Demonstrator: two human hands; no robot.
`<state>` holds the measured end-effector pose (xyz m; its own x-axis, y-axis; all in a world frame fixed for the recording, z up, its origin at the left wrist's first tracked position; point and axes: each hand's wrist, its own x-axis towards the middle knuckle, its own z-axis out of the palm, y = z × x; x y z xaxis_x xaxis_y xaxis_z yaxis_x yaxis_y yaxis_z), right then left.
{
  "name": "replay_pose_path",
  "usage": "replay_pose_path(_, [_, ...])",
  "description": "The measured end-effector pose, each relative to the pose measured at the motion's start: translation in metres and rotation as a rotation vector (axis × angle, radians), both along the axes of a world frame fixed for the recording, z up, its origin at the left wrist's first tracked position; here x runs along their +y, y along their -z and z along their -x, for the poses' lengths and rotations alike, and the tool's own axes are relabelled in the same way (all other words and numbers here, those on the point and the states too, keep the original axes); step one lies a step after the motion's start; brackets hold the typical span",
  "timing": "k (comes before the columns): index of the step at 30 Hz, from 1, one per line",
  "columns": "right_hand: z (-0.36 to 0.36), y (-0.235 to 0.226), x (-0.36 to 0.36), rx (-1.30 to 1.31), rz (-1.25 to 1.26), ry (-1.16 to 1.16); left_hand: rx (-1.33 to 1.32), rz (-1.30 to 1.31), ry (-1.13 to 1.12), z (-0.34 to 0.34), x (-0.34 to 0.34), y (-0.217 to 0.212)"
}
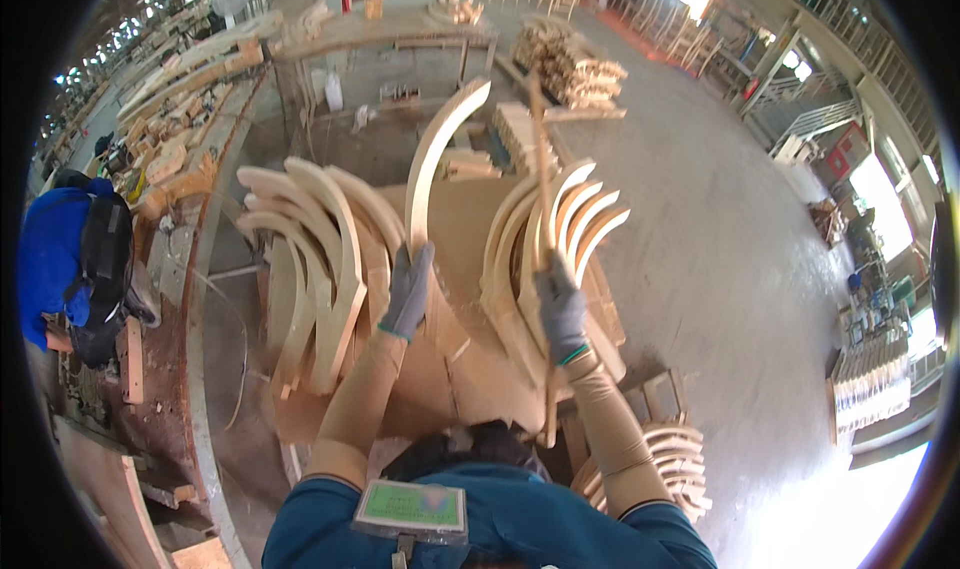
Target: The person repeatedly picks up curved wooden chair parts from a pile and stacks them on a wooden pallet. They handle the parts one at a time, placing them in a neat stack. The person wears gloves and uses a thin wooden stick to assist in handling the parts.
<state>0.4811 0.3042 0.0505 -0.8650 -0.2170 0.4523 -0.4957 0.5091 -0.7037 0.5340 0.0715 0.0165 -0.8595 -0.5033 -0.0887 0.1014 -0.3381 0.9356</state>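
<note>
Both my hands wear grey gloves. My left hand (408, 294) is closed around a curved wooden piece (437, 154), which rises upright and bends to the right at its top; its lower end slants down past the hand. My right hand (561, 314) grips a long wooden piece (541, 159) seen nearly edge-on, running from well above the hand to below the wrist. Beside my left hand leans a stack of curved wooden pieces (340, 249). A second group of curved pieces (510, 259) stands around my right hand. Brown cardboard (480, 389) lies beneath them.
More curved pieces (678, 459) are stacked by my right elbow. At the left, a person in blue (60, 249) is beside a long bench (205, 229) with wood scraps. Ahead are a table (400, 34) and a wood pile (570, 64). Concrete floor (720, 269) stretches along the right.
</note>
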Motion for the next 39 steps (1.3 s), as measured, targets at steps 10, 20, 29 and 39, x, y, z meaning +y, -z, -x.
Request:
replay_pose_path(10, [-0.001, 0.001, 0.095, -0.236, 0.108, 0.188, -0.236, -0.119, 0.112, 0.088, 0.017, 0.072])
replay_pose_path(20, [0.032, 0.026, 0.138, -0.473, 0.166, 0.274, -0.612, 0.449, 0.316, 0.169, 0.058, 0.120])
replay_pose_path(29, [0.052, 0.013, 0.073, -0.593, 0.190, 0.143, -0.587, 1.145, -0.062, 0.114, 0.004, 0.103])
replay_pose_path(39, [0.018, 0.041, 0.005, -0.660, 0.255, -0.124, -0.902, 0.736, -0.204, 0.011, -0.215, 0.075])
